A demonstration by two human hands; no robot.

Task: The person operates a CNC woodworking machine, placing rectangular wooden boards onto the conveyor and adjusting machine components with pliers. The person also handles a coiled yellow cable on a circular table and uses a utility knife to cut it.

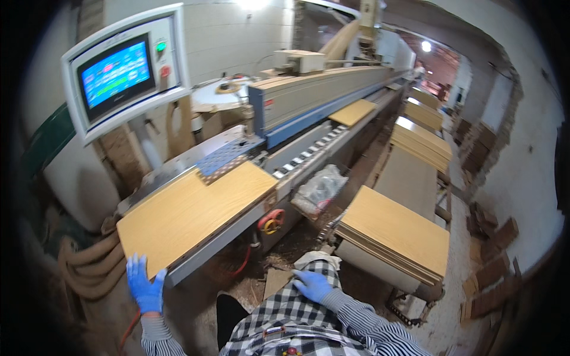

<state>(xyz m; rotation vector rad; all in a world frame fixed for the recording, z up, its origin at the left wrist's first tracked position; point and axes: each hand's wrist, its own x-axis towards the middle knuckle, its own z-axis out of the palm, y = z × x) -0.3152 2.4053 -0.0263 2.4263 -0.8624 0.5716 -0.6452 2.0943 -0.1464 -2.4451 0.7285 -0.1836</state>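
Observation:
A flat wood-grain panel point(205, 207) lies on the infeed end of a long edge-banding machine point(332, 95), its far part passing beside a blue perforated plate point(221, 159). At the panel's near left corner, my left hand point(145, 288), in a blue glove, has its fingers stretched out and touches the end. My right hand point(313, 286), also gloved in blue, rests on the black-and-white checked apron point(291, 326) over my leg. Its fingers look extended, with nothing visible in them. Farther along the machine's track sits another yellowish panel point(353, 113).
On the right, a stack of similar panels point(395, 231) lies on a roller conveyor point(407, 178), with more stacks point(421, 142) beyond. A control screen point(116, 74) stands at the left. A red-and-yellow handwheel point(272, 221) and a bin with clear plastic point(320, 187) are beside the machine.

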